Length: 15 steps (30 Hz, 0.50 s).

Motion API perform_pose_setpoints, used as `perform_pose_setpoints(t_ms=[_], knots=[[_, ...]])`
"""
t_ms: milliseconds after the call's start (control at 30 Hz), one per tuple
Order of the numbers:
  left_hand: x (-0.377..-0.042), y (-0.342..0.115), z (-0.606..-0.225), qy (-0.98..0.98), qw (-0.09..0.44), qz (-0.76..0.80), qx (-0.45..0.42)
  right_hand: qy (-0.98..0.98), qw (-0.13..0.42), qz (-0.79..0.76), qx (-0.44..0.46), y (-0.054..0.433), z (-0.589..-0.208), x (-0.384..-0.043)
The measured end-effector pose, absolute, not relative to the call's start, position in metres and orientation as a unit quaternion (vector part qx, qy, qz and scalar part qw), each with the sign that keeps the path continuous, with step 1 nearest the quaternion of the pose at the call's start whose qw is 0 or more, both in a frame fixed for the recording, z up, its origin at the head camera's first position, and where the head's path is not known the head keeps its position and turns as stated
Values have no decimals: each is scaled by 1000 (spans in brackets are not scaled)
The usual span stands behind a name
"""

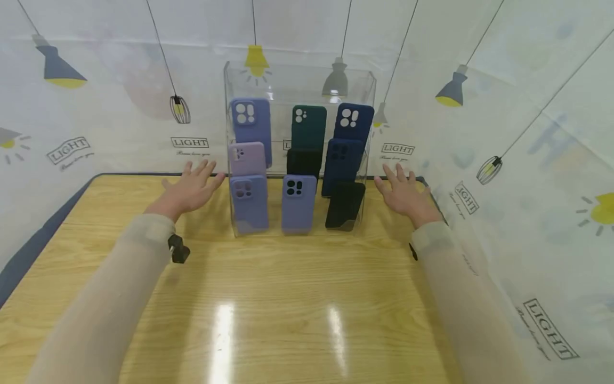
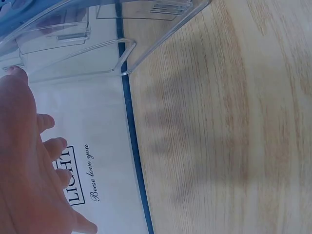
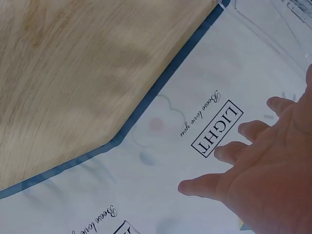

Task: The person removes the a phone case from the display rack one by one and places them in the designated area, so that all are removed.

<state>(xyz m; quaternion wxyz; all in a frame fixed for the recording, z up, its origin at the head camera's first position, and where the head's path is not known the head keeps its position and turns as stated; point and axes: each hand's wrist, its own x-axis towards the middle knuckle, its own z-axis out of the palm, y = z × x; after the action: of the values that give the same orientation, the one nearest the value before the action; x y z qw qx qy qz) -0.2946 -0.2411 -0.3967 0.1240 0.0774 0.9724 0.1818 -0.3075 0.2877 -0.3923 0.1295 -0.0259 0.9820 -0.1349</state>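
A clear acrylic display stand (image 1: 299,85) stands at the back of the table, holding several phone cases in three columns. On its left side are a large lavender case (image 1: 259,128), a pink case (image 1: 251,162) and a lavender case (image 1: 254,210). The middle has a green case (image 1: 309,128), a black one and a lavender case (image 1: 298,208). Navy cases (image 1: 344,165) and a black case (image 1: 345,208) fill the right column. My left hand (image 1: 189,191) is beside the stand's left side, fingers spread. Opposite it, my right hand (image 1: 403,194) spreads its fingers just right of the stand. Both hold nothing.
The wooden table (image 1: 278,288) has a dark blue edge (image 2: 129,107) along the back, with an angled corner (image 3: 114,141) at the right. A white wall covering (image 1: 120,117) printed with lamps rises close behind and on the right.
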Motion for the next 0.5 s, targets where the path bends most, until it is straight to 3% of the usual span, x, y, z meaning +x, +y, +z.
perform_pose_setpoints(t_ms=[500], knots=[[-293, -240, -391, 972, 125, 179, 85, 982, 114, -146, -23, 299, -382, -302]])
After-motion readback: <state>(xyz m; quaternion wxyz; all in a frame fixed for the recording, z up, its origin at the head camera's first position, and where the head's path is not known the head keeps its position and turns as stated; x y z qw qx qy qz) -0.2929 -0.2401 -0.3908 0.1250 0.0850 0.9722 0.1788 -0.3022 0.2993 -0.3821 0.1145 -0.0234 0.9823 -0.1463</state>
